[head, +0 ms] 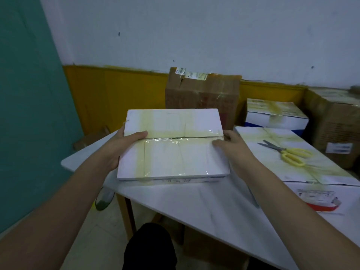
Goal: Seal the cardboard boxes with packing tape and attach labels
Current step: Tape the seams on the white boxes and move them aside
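Holding white box [173, 151] mid-frame, both hands' fingers curled round side edges; lol tape seam wrinkly, could peel, flaps pop.

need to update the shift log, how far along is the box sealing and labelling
Done: the white box has clear tape over its centre seam, and the big box to its right also looks taped, with scissors lying on it. In hand: the left hand and right hand grip the white box's sides above the table. Left: no label shows on its top; I can't tell about the other boxes.
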`<control>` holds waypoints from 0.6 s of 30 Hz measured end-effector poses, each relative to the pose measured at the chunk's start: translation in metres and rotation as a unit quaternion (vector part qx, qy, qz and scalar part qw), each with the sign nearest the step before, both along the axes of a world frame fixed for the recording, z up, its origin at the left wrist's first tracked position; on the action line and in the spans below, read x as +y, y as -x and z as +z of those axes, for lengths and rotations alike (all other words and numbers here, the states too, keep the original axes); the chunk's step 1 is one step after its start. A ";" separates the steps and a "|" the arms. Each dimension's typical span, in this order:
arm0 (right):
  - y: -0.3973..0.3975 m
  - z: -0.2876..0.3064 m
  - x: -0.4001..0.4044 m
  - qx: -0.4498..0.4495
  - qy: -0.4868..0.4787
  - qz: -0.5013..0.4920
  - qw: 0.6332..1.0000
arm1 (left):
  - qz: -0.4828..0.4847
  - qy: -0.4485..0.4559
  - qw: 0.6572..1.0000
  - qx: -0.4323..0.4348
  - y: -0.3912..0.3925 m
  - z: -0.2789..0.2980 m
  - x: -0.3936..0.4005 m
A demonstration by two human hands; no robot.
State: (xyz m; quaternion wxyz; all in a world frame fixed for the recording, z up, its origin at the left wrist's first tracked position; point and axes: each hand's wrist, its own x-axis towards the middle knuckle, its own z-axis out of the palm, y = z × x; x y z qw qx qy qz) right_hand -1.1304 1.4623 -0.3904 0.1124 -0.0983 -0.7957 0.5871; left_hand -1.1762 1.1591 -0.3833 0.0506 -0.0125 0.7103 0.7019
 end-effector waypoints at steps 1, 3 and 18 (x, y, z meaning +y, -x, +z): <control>-0.005 -0.005 -0.002 0.014 0.026 0.023 0.999 | 0.003 0.005 1.000 0.015 0.001 0.000 -0.002; -0.012 -0.016 -0.006 0.036 0.035 0.053 0.997 | 0.005 0.016 0.999 0.035 0.006 -0.004 -0.005; -0.011 -0.007 -0.034 -0.018 -0.232 -0.016 0.973 | 0.106 0.187 0.977 0.009 -0.001 -0.026 -0.026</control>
